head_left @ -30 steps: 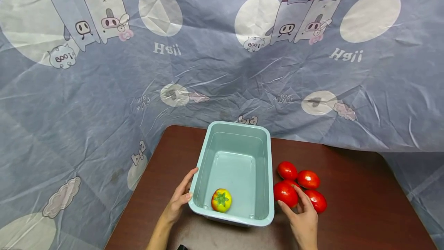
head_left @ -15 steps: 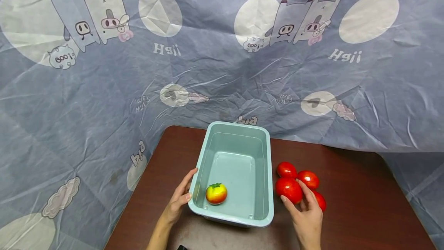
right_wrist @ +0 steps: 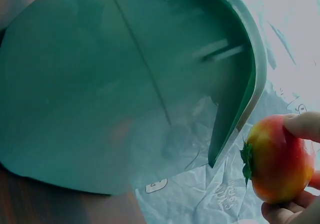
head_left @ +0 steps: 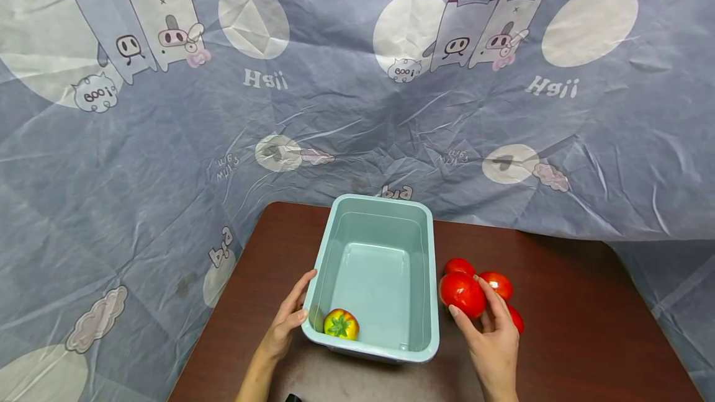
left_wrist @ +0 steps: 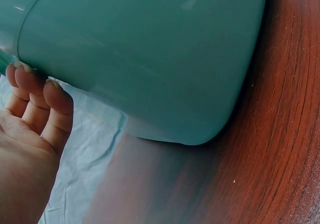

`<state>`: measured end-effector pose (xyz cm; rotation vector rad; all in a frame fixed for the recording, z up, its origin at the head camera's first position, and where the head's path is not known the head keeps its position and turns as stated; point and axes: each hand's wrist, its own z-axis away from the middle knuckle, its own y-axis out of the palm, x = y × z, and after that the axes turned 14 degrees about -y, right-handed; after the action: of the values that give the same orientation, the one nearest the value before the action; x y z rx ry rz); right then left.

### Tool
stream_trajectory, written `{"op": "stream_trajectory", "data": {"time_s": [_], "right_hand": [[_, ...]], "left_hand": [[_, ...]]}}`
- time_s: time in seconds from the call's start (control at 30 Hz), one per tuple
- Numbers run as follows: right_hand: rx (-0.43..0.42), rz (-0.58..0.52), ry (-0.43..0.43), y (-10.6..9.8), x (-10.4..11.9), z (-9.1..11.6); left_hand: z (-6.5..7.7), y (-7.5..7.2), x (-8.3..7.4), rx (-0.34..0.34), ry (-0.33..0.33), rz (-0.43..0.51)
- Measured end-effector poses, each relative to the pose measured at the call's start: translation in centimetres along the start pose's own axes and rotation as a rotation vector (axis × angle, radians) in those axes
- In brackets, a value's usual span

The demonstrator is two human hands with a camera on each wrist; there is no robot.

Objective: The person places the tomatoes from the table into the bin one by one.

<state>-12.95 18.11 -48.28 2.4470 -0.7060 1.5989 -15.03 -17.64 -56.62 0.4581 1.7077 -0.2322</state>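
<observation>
A light green plastic bin [head_left: 433, 253] stands on the table. My left hand [head_left: 283, 325] holds its left rim, thumb on top; in the left wrist view the fingers [left_wrist: 59, 96] curl beneath that rim. One yellow-red tomato [head_left: 341, 324] with a green leafy top lies in the bin's near left corner. Off the bin's right side, my right hand [head_left: 494, 339] grips a red tomato [head_left: 462, 295] between thumb and fingers. In the right wrist view this held tomato [right_wrist: 277, 159] appears raised beside the bin wall, its green top facing the bin.
Three more red tomatoes lie right of the bin: a back one [head_left: 459, 265], one beside it [head_left: 499, 284] and one partly behind my right hand [head_left: 516, 319]. The brown wooden table [head_left: 586, 315] meets a grey-blue printed cloth [head_left: 357, 110]. A small black object [head_left: 293, 397] shows at the bottom edge.
My right hand has lifted its tomato up from the group. Inside the bin, the tomato has rolled leftward into the near corner. My left hand stays on the rim.
</observation>
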Motion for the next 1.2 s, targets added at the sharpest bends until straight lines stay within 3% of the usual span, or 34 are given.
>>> {"op": "stream_trajectory", "data": {"time_s": [0.47,0.77,1.2], "right_hand": [[0.057,-0.167,-0.070,1.6,1.5,0.1],[0.121,-0.155,-0.149,2.8,1.4,0.2],[0.211,-0.294,-0.175,3.8,1.8,0.8]], "left_hand": [[-0.1,-0.1,0.1,-0.004,-0.020,0.004],[-0.1,-0.1,0.1,-0.005,-0.020,0.001],[0.0,0.1,-0.1,0.000,-0.018,0.016]]}}
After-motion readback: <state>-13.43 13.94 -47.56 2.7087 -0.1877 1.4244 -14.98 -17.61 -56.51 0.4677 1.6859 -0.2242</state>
